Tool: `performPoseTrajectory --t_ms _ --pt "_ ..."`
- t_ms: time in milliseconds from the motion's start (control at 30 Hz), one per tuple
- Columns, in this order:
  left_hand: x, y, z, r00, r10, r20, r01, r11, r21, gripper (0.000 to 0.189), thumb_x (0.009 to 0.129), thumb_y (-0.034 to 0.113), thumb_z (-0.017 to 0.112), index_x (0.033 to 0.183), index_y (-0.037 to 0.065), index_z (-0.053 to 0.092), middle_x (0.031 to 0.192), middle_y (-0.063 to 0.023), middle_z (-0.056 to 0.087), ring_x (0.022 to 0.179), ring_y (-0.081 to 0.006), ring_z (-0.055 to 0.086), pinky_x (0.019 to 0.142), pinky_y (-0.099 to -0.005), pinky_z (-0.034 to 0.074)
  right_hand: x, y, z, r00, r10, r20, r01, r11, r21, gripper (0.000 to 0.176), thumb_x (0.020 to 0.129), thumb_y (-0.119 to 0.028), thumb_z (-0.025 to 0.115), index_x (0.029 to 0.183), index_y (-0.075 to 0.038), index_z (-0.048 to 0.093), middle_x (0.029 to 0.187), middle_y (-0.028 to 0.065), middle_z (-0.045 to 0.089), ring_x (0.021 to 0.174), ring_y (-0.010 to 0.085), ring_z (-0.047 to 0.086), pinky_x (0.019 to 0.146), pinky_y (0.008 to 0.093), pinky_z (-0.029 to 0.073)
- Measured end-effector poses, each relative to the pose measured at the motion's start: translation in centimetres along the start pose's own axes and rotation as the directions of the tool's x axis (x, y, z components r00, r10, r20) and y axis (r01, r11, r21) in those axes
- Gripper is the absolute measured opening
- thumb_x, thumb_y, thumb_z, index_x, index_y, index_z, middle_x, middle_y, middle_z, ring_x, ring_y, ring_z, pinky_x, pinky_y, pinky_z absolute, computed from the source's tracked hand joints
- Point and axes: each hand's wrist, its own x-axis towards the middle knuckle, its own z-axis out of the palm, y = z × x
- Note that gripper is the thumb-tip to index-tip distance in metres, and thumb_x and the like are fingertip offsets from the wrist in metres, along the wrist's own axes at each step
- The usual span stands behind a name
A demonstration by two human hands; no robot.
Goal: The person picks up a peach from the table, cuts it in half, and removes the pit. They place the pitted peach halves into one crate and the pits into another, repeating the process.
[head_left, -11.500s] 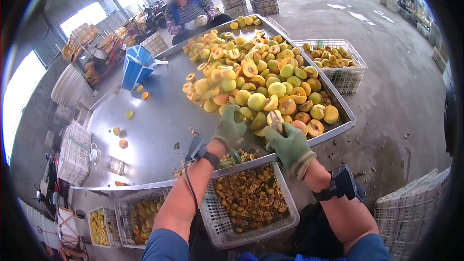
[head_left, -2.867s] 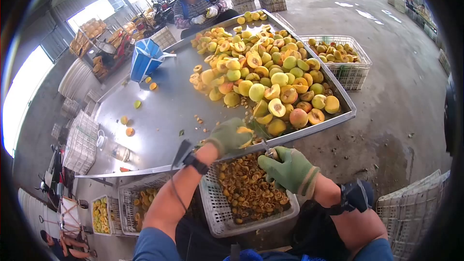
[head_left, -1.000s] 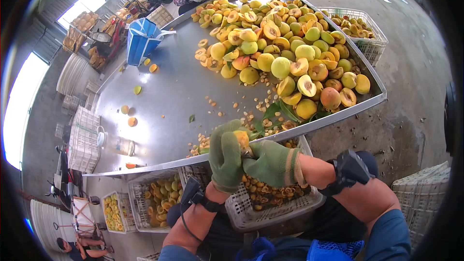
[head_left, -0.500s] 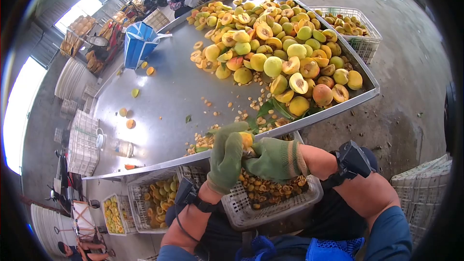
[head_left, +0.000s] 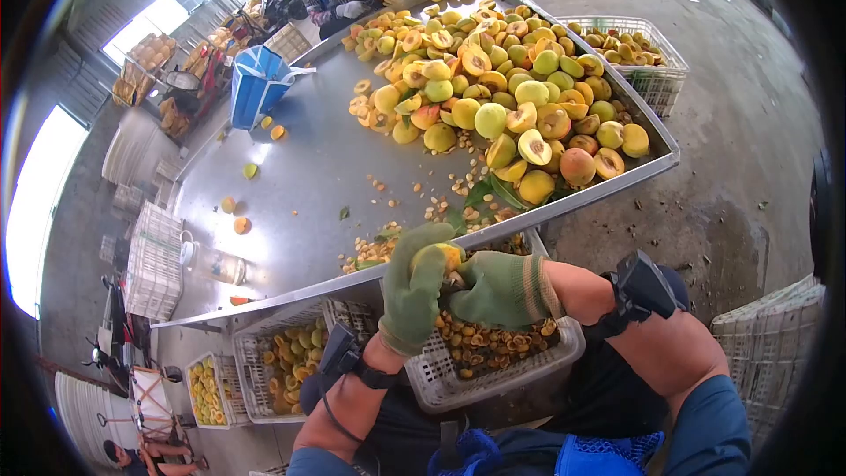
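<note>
Left hand (head_left: 414,291) curled around yellow fruit (head_left: 450,255) by the near edge of the tabletop (head_left: 300,167), right hand (head_left: 500,286) bent against it, cannot tell whether gripping anything; judged best: steady left cupping, light pressure, short right-hand movements.

We hold our two gloved hands close together in front of us. Our left hand (head_left: 412,289) is curled inward, its fingers pointing far and bending over to the right in a closed grip, while our left forearm (head_left: 357,398) slants up from the near left. Our right hand (head_left: 498,289) points left, fingers bent (their tips are partly hidden), and our right forearm (head_left: 665,348) reaches in from the near right.
</note>
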Motion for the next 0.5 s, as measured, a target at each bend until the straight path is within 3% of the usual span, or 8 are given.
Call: performPoseTrajectory --t_ms 33,133,200,333,433,467,500 --pt "-0.4 0.2 0.2 1.0 -0.008 -0.026 0.007 0.999 -0.048 0.038 0.108 0.034 0.052 0.129 0.003 0.06 0.111 -0.009 0.07 0.097 -0.0151 0.067 0.086 -0.0307 0.057 -0.7 -1.7 -0.2 0.981 0.179 0.077 -0.188 0.972 0.14 0.017 0.097 -0.024 0.065 0.101 -0.008 0.07 0.07 -0.0024 0.061 0.057 0.0132 0.059 0.05 0.0274 0.047" --pt "-1.6 1.2 1.1 0.997 0.0 -0.077 -0.015 0.981 -0.195 0.04 0.109 0.034 0.051 0.131 0.002 0.058 0.113 -0.0103 0.069 0.101 -0.0166 0.066 0.09 -0.0324 0.054 -1.6 -2.6 -0.1 0.901 0.379 0.21 -0.424 0.873 0.242 0.019 0.097 -0.025 0.063 0.099 -0.007 0.069 0.066 -0.0035 0.057 0.05 0.0104 0.052 0.042 0.0266 0.042" --pt "-2.3 2.5 1.6 0.996 0.055 -0.074 -0.074 0.954 -0.292 0.04 0.11 0.029 0.047 0.134 -0.001 0.055 0.115 -0.0119 0.068 0.104 -0.0173 0.064 0.092 -0.0326 0.051 -2.6 -2.6 0.1 0.889 0.294 0.35 -0.432 0.792 0.432 0.022 0.097 -0.027 0.064 0.098 -0.006 0.068 0.063 -0.0039 0.054 0.046 0.0081 0.047 0.039 0.0256 0.038" --pt "-3.7 3.5 2.0 0.978 0.193 -0.084 -0.205 0.965 -0.161 0.044 0.11 0.034 0.046 0.136 0.0 0.053 0.115 -0.0131 0.07 0.104 -0.0181 0.065 0.094 -0.0339 0.051 -3.6 0.1 1.2 0.847 -0.017 0.531 -0.441 0.534 0.721 0.023 0.098 -0.028 0.064 0.096 -0.004 0.067 0.06 -0.0041 0.049 0.04 0.0059 0.04 0.035 0.0251 0.033" --pt "-4.8 4.0 2.0 0.949 0.315 -0.023 -0.315 0.948 -0.051 0.051 0.107 0.043 0.054 0.138 0.002 0.052 0.119 -0.0115 0.067 0.109 -0.0197 0.064 0.1 -0.0375 0.05 -5.4 -1.5 1.9 0.838 0.002 0.546 -0.463 0.535 0.707 0.021 0.1 -0.025 0.064 0.098 -0.004 0.067 0.06 -0.0037 0.049 0.038 0.0064 0.039 0.033 0.0261 0.031" --pt "-5.4 3.9 2.2 0.975 0.221 -0.025 -0.223 0.967 -0.121 0.052 0.107 0.042 0.054 0.138 0.001 0.052 0.122 -0.0112 0.066 0.111 -0.0205 0.062 0.105 -0.0393 0.047 -5.9 -2.7 1.7 0.866 0.187 0.464 -0.422 0.772 0.476 0.015 0.096 -0.023 0.062 0.099 -0.009 0.067 0.062 0.0002 0.055 0.044 0.0145 0.051 0.041 0.031 0.042" --pt "-5.8 2.9 2.0 0.954 0.292 -0.071 -0.291 0.956 0.029 0.051 0.107 0.041 0.055 0.138 0.001 0.052 0.124 -0.0111 0.065 0.111 -0.0204 0.062 0.105 -0.0389 0.047 -5.0 -1.3 2.8 0.93 -0.012 0.367 -0.139 0.914 0.382 0.016 0.094 -0.023 0.063 0.101 -0.009 0.067 0.068 0.0023 0.059 0.051 0.0189 0.055 0.047 0.0337 0.046"
